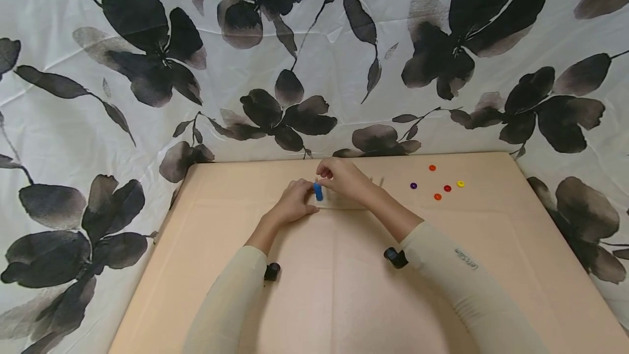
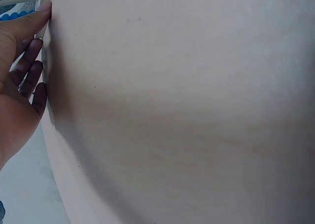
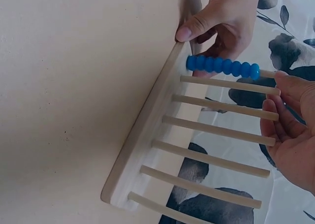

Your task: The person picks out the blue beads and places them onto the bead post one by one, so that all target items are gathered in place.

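A wooden rack, its base point(image 3: 142, 128) lying on the table, carries several upright wooden pegs point(image 3: 219, 128) in a row. Blue beads point(image 3: 224, 66) are stacked on the end peg, with the peg's tip rising bare above them. My left hand point(image 1: 293, 201) grips that end of the base, thumb in front and fingers behind; the left wrist view shows the thumb point(image 2: 29, 23) on the wood. At the top of the beaded peg, my right hand point(image 1: 344, 179) pinches the tip between thumb and a finger that is partly hidden. The other visible pegs carry no beads.
To the right of the rack lie loose beads: a purple one point(image 1: 413, 186), a yellow one point(image 1: 460, 183), a red one point(image 1: 447, 188) and two orange ones point(image 1: 432, 167). The light table point(image 1: 334, 288) ends at a floral cloth point(image 1: 314, 59) behind.
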A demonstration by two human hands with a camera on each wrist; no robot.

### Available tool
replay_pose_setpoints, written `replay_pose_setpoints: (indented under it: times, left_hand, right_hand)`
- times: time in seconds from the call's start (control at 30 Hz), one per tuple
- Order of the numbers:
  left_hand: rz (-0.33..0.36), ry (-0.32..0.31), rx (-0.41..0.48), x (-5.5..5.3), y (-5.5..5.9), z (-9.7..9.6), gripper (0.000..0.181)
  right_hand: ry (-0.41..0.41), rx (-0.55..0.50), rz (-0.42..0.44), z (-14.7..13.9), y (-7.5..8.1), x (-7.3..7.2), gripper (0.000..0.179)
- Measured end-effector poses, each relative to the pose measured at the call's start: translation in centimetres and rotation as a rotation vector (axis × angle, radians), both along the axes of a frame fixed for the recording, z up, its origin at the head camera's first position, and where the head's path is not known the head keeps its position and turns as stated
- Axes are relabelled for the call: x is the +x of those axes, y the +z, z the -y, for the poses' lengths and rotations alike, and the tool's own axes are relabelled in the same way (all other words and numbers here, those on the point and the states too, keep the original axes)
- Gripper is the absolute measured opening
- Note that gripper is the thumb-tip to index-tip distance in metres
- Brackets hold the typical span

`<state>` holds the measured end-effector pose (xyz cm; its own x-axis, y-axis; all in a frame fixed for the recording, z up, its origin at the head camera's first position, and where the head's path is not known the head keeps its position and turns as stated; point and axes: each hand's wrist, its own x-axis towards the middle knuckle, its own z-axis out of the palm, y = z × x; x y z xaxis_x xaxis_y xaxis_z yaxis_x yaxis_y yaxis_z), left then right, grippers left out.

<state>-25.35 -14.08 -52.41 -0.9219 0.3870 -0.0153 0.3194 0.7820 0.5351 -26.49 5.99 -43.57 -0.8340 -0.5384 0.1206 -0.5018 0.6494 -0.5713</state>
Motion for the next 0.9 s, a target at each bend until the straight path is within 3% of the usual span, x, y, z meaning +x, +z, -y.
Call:
replay_pose_setpoints:
  times: [0.27, 0.47, 0.9]
  left_hand:
    - [0.004, 0.018, -0.013, 0.0, -0.1, 0.2, 0.057]
    - [0.018, 0.030, -0.016, 0.2, 0.1, 0.4, 0.058]
    - [0.028, 0.038, -0.001, 0.3, -0.3, 0.8, 0.059]
  right_hand:
    - [-0.027, 0.003, -0.017, -1.0, 0.8, 0.2, 0.021]
    - [-0.064, -0.061, -0.028, -2.5, 1.5, 0.7, 0.019]
    - [-0.149, -0.157, -0.063, -8.6, 1.7, 2.0, 0.020]
